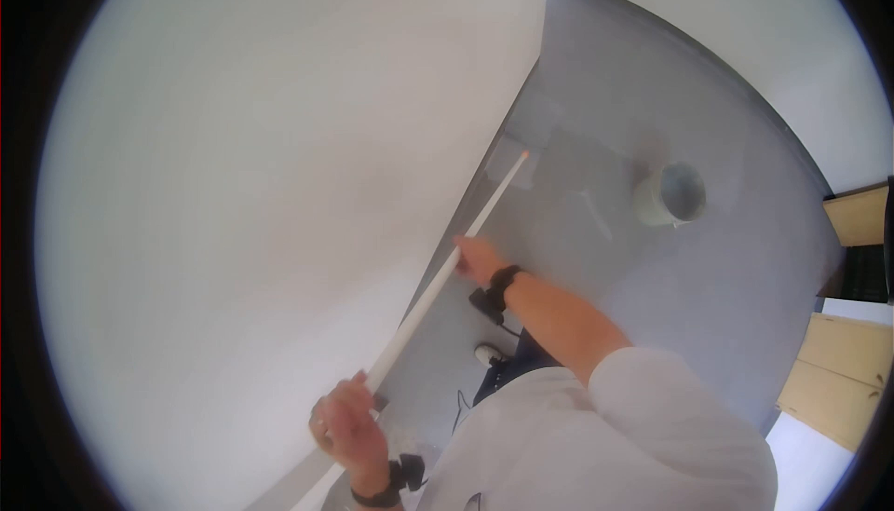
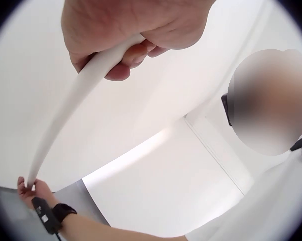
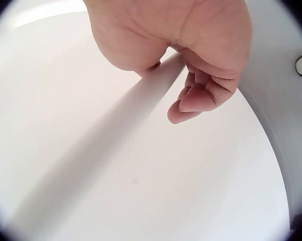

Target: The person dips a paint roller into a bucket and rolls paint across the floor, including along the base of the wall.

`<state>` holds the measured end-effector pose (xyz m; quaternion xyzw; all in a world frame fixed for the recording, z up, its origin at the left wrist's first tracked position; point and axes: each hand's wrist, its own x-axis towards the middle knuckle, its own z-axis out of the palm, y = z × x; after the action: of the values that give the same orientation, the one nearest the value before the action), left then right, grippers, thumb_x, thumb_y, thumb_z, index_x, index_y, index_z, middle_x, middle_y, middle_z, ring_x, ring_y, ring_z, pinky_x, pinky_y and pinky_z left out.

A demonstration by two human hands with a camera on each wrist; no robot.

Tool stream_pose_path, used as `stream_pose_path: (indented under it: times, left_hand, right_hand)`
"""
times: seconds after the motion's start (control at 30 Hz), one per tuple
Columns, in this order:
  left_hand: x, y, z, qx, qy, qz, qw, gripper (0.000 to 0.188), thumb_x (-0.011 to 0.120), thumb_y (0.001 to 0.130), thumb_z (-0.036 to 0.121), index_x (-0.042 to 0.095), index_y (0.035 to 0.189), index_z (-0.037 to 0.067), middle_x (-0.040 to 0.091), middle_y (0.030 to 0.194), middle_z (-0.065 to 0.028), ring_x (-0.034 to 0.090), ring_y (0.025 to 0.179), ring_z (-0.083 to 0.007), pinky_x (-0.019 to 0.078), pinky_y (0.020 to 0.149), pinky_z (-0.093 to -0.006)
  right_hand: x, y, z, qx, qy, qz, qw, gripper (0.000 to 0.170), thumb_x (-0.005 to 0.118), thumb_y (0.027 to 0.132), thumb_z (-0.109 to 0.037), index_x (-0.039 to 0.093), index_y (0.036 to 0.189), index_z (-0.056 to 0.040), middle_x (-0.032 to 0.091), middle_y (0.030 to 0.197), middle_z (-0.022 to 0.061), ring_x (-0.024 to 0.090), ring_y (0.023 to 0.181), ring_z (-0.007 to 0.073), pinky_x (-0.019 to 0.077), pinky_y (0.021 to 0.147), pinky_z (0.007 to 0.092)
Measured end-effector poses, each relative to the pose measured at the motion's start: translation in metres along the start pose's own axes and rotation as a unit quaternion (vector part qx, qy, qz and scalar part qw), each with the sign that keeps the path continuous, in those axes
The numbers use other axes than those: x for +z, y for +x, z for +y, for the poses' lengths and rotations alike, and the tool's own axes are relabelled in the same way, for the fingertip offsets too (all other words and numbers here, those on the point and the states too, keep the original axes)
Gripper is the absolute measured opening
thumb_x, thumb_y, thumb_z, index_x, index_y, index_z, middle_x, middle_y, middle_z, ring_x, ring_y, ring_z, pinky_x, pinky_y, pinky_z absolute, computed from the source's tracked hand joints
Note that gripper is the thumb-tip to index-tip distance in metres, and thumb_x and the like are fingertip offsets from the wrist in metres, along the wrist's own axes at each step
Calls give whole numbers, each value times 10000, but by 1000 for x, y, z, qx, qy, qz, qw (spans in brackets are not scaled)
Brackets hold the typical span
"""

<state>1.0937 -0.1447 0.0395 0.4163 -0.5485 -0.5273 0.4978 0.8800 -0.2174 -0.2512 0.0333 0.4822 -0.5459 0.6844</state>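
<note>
A long white pole [image 1: 414,320] runs slantwise close beside the white wall, its far tip orange. Toward the lower end, my left hand [image 1: 349,427] grips it. In the left wrist view, the fingers of the left hand [image 2: 136,30] curl round the pole [image 2: 70,100]. Farther along, my right hand [image 1: 480,259] holds the shaft, with the arm stretched out. Seen from the right wrist, the pole [image 3: 106,125] passes between the thumb and curled fingers of the right hand [image 3: 176,45]. Both wrists wear black straps with small devices.
A white wall [image 1: 279,138] fills the left side. On the grey floor [image 1: 745,259] stands a pale bucket [image 1: 652,205] to the right. Light wooden cabinets [image 1: 833,367] are at the far right. A shoe [image 1: 488,354] shows below the right arm.
</note>
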Motion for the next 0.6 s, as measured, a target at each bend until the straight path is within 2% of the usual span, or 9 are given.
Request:
stream_pose_path:
  times: [0.07,0.13,0.2,0.27,0.3,0.43,0.5,0.57,0.6]
  left_hand:
    - [-17,-8,16,5,26,-3,1000,333,452,945,233,354,657,99,388,586,-30,398,605,-181,419,887,-472]
    - [-22,-18,31,9,53,-6,999,333,435,956,226,348,660,102,373,555,-29,401,589,-182,421,887,-483]
    - [-31,-22,39,-7,0,92,996,319,459,917,211,301,655,124,324,579,-11,358,612,-167,423,858,-452]
    - [-61,-23,25,1,-19,62,998,316,464,915,207,298,658,128,308,581,-6,353,611,-168,419,857,-449]
    - [-66,-21,22,4,-29,35,999,314,468,913,202,294,662,131,291,582,-1,349,611,-169,416,855,-447]
    - [-62,-8,-31,-10,-66,58,996,360,425,961,221,309,635,124,336,537,-9,370,560,-169,424,861,-473]
    - [-57,2,-29,-9,-73,69,995,376,431,961,209,284,624,134,315,540,-3,357,557,-164,427,844,-460]
    - [-49,11,-26,1,-71,47,996,361,433,963,197,308,632,124,321,548,0,369,573,-158,427,850,-457]
    - [-29,19,-36,-17,-71,53,996,338,421,963,188,314,649,121,302,568,3,364,591,-157,412,862,-443]
  right_hand:
    - [11,-4,17,69,52,13,996,169,524,935,-224,560,855,-80,563,708,32,562,603,155,459,523,289]
    - [17,-10,32,84,60,1,995,177,520,939,-235,556,852,-85,559,694,32,555,582,149,451,507,282]
    - [29,-13,44,95,68,-12,993,185,516,942,-246,551,849,-89,554,680,33,548,561,144,443,491,275]
    - [36,-13,61,107,68,-22,992,183,511,943,-239,547,856,-82,549,667,33,549,563,140,434,485,264]
    - [31,-7,65,105,66,-20,992,183,511,943,-239,547,856,-82,549,667,33,549,563,140,434,485,264]
    - [-1,29,72,62,54,5,997,187,509,940,-240,542,856,-76,546,672,37,538,559,146,442,498,277]
    - [12,27,61,45,39,5,998,188,507,938,-239,540,853,-75,547,682,40,537,571,149,447,508,285]
    - [27,19,44,-13,46,47,998,230,476,937,-239,557,865,-37,543,688,66,510,554,163,418,471,311]
    - [15,30,33,-11,48,50,998,230,476,937,-239,557,865,-37,543,688,66,510,554,163,418,471,311]
